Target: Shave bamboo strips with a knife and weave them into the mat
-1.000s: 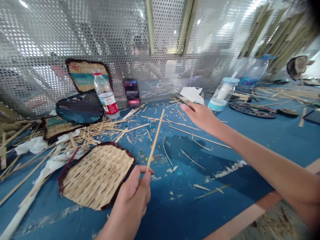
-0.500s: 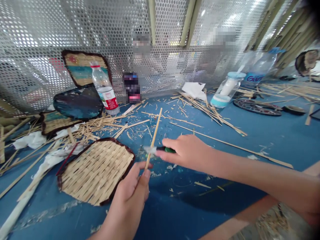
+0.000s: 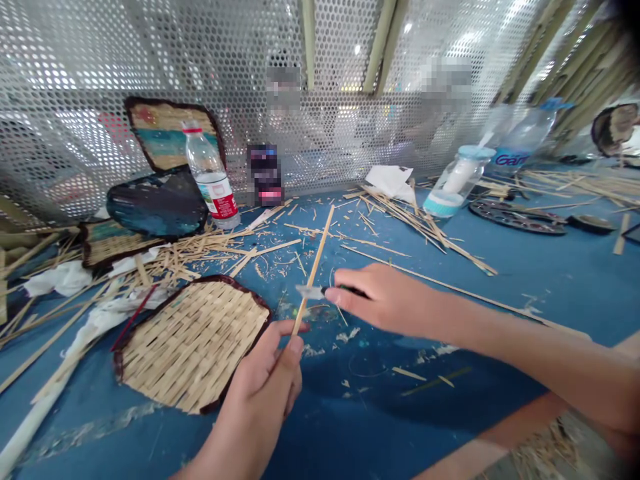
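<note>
Big blue table (image 3: pixel 345 440), dark-rimmed woven mat (image 3: pixel 195 343) lying on it just beside the left hand (image 3: pixel 267 377). Those fingers are pinching a thin strip (image 3: pixel 319 250) that slants up and away; right hand's (image 3: pixel 383 297) curled round a small knife (image 3: pixel 316 293), blade crossing the strip.

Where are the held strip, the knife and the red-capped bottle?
Held strip (image 3: pixel 317 257): head view, on its middle, above the blade.
Knife (image 3: pixel 315 293): head view, on its blade.
Red-capped bottle (image 3: pixel 217 189): head view, on its label.
</note>
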Demonstrator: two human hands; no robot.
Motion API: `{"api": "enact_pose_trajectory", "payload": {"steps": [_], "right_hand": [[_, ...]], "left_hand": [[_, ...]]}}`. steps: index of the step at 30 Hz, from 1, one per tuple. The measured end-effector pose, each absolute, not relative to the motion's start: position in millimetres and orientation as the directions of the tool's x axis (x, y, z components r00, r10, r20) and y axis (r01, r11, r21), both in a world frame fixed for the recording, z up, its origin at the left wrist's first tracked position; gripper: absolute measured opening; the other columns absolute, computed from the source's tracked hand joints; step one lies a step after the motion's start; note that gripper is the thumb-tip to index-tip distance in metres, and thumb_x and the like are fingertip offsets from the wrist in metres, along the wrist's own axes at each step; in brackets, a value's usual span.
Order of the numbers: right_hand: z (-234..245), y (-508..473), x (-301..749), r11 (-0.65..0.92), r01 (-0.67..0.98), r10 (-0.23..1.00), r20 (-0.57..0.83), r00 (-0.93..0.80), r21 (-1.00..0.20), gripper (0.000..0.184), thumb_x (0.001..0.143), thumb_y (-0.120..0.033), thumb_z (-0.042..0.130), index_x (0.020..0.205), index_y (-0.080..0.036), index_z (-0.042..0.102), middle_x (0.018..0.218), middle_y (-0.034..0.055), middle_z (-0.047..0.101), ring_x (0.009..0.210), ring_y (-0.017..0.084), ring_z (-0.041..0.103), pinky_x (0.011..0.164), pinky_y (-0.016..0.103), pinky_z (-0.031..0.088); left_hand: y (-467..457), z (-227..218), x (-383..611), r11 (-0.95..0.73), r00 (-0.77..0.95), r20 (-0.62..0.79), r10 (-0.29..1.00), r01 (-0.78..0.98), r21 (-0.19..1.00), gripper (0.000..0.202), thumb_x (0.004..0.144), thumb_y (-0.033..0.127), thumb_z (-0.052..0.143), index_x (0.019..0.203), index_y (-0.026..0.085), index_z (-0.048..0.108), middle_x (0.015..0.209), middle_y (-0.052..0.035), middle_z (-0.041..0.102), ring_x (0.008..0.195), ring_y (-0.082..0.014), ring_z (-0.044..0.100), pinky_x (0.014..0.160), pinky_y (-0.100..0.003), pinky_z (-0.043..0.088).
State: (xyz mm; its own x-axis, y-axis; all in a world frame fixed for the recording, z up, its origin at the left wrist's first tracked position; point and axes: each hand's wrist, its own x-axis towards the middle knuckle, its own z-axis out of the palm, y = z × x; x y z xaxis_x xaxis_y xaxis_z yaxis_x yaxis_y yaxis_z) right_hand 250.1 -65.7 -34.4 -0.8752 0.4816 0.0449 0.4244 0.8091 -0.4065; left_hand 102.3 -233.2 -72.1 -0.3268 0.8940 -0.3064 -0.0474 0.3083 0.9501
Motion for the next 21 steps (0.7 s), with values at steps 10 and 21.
{"api": "enact_pose_trajectory", "payload": {"steps": [10, 21], "right_hand": [[-51, -61, 236, 0.922, 0.369, 0.383, 0.141, -0.913, -0.116, 0.06, 0.095, -0.067, 0.02, 0.092, -0.02, 0.057, 0.074, 0.005, 0.064, 0.056, 0.015, 0.05, 0.053, 0.029, 0.016], [-18, 56, 289, 0.581, 0.7, 0.792, 0.487, -0.368, -0.416, 0.054, 0.098, -0.057, 0.02, 0.08, -0.018, 0.053, 0.071, 0.0088, 0.057, 0.068, 0.017, 0.05, 0.063, 0.031, 0.031]], "left_hand": [[-236, -70, 102, 0.252, -0.361, -0.227, 0.904, 0.023, 0.967, 0.036, 0.092, 0.053, 0.05, 0.114, 0.024, 0.051, 0.056, 0.0082, 0.031, 0.049, -0.0095, 0.026, 0.042, -0.018, 0.021], [-236, -72, 102, 0.283, -0.281, -0.271, 0.921, -0.001, 0.959, 0.031, 0.096, 0.05, 0.041, 0.108, 0.023, 0.049, 0.051, 0.0096, 0.033, 0.042, -0.0084, 0.023, 0.038, -0.018, 0.02]]}}
